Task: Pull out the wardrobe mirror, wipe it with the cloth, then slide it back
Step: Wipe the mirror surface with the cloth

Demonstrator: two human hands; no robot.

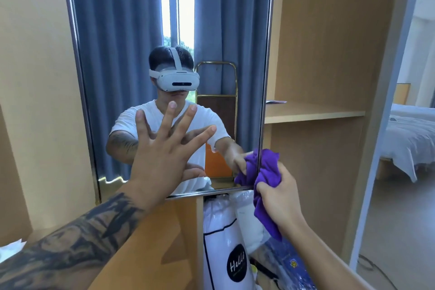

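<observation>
Nearest us, our left hand [160, 148] is spread flat, straight fingers [186, 120] against the mirror [131, 30] glass. Our right hand [277, 198] has curled fingers gripping the bunched purple cloth [266, 172], which touches the mirror's lower right edge.

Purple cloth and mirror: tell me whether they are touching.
Touching. In the head view the cloth, gripped by the right hand, meets its own reflection with no gap at the mirror's lower right edge.
</observation>
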